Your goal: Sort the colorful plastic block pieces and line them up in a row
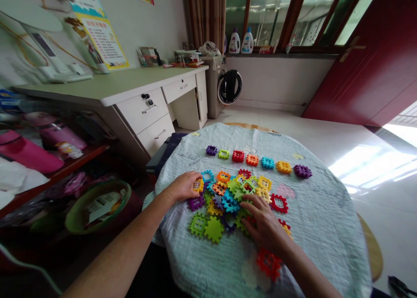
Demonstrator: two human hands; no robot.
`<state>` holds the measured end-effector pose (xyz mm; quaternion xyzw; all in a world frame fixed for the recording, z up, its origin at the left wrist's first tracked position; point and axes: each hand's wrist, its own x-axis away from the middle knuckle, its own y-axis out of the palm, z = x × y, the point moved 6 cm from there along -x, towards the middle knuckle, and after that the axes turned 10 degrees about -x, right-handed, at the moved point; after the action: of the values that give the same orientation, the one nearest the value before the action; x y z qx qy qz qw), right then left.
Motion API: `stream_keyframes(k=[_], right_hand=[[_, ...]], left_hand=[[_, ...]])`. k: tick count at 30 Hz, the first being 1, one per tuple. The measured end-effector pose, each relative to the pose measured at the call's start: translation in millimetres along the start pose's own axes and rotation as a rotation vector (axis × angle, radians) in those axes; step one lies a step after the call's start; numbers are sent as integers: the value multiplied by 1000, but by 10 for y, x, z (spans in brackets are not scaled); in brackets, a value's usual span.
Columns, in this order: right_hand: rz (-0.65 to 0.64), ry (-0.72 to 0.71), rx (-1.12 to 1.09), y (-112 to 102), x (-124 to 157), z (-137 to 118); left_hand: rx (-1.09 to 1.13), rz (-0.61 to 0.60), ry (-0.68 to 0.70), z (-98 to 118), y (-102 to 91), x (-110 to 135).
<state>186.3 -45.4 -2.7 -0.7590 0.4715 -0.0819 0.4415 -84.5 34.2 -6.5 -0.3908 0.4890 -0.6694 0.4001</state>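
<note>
A heap of notched plastic interlocking tiles (230, 201) in several colours lies on the cloth-covered round table. At its left side my left hand (185, 186) is closed on a yellow window tile (197, 185), close to a blue frame tile (207, 176) and a purple tile (196, 203). My right hand (262, 220) reaches over the heap's right side, fingers apart, touching green tiles; its palm hides some pieces. Two green tiles (214, 229) lie in front. A red frame tile (279, 203) is right of the heap, and an orange-red tile (269, 263) lies below my right wrist.
Behind the heap runs a spaced row of small tile stacks, from purple (211, 150) past red (238, 156) to purple (302, 171). A desk (130, 85) and shelf stand left, with a basket (97, 206) below. A washing machine (215, 85) has its door ajar.
</note>
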Motion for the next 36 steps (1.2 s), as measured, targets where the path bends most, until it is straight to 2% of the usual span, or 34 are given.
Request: stream_keyframes(k=[6,11,13,18,21,25,36], right_hand=[[34,-5,-22,-31,-2,-42],[101,-9,-52,-83,-10,-67],[124,-14,-74,-102,-31,-75],[177,25,-131,-132,-147,-95],[143,40,-151,-110,-227,-115],[56,56,-154,-85,-280,-116],[-22,88,-133,-109,-243,-31]], left_hand=[[17,107,-5,108,-153,-3],[54,202,49,458,-386,36],[70,233,99,644,-426,48],[141,235,312,1169,-275,57],[156,197,410,1387,-141,59],[140,172,433,1465,-69,64],[151,149,461,1478,6,75]])
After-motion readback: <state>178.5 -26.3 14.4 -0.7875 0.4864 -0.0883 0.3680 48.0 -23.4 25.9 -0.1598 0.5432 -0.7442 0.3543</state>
